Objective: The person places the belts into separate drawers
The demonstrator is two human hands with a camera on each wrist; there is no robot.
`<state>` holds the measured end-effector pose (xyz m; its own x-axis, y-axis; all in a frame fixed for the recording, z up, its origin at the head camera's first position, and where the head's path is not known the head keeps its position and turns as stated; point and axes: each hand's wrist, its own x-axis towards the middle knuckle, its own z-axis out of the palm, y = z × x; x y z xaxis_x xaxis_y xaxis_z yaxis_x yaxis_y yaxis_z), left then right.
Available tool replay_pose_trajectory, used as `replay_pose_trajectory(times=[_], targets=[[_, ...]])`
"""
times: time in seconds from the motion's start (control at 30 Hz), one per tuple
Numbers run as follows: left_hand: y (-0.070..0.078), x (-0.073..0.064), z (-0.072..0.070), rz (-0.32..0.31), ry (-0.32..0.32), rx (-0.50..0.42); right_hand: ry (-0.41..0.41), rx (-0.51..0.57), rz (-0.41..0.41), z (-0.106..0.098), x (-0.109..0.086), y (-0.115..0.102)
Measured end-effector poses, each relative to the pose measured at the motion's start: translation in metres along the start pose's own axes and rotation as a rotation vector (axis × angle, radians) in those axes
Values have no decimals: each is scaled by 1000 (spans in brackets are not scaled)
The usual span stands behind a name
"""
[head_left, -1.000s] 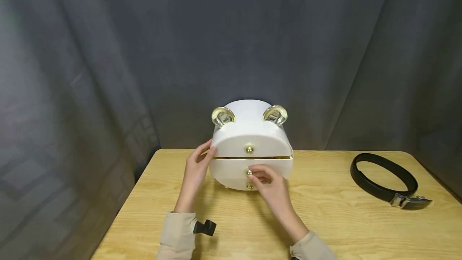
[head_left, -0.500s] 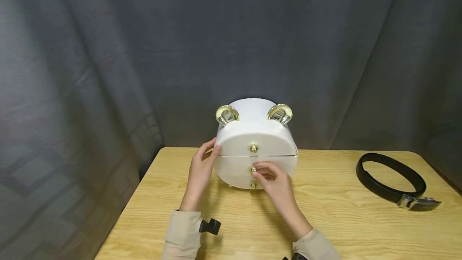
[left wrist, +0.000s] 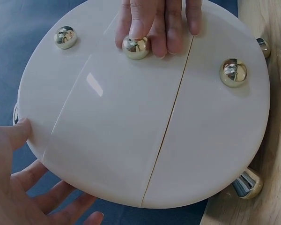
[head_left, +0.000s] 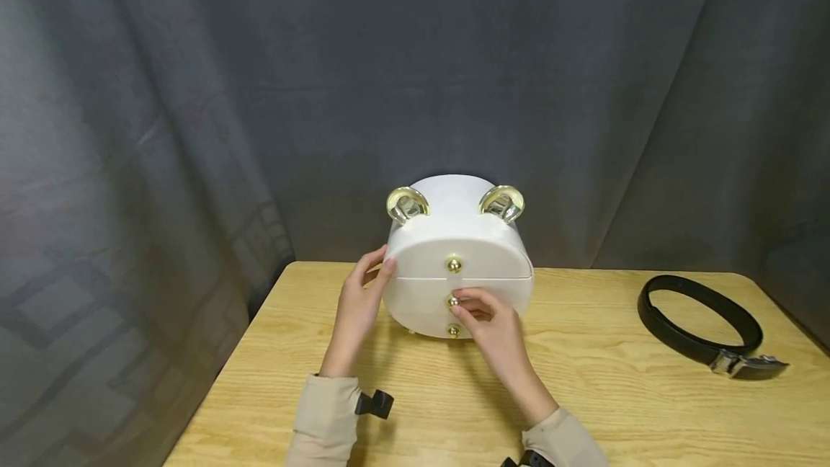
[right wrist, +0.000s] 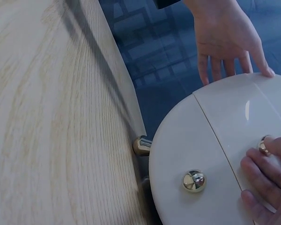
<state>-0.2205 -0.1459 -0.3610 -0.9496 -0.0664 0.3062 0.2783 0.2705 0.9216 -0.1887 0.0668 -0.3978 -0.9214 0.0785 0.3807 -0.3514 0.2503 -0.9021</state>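
A rounded white drawer box (head_left: 454, 225) with two gold ears stands on the table. Three gold knobs run down its front, one per drawer, and the drawer fronts look flush, with thin seams between them. My right hand (head_left: 494, 326) pinches the middle knob (left wrist: 136, 48) between thumb and fingers, with other fingertips against the drawer front. On the box's left side lies my left hand (head_left: 359, 308), thumb at the front edge and fingers spread loosely along the side. Both the top knob (left wrist: 65, 37) and the bottom knob (right wrist: 194, 181) are untouched.
A coiled black belt (head_left: 677, 344) with a metal buckle (head_left: 728, 363) lies on the right of the wooden table (head_left: 583, 380). Behind the box hangs a dark grey curtain (head_left: 415, 78). Short gold feet (left wrist: 248, 183) hold the box up.
The middle drawer has slid in under my right hand, and the dark gap below the top drawer has closed to a thin line. My left hand stays at the box's side.
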Motion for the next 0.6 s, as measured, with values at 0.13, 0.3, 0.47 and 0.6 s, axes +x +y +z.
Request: replay_pose_trajectory(times=[0.13, 0.3, 0.47, 0.6], targets=[[0, 1, 0, 0, -5, 10, 4, 0, -6, 0, 2, 0], [0, 1, -1, -6, -4, 19, 10, 0, -18, 1, 2, 0], [-1, 0, -1, 4, -3, 28, 16, 6, -31, 2, 1, 2], [-1, 0, -1, 6, -9, 28, 17, 5, -40, 2, 1, 2]])
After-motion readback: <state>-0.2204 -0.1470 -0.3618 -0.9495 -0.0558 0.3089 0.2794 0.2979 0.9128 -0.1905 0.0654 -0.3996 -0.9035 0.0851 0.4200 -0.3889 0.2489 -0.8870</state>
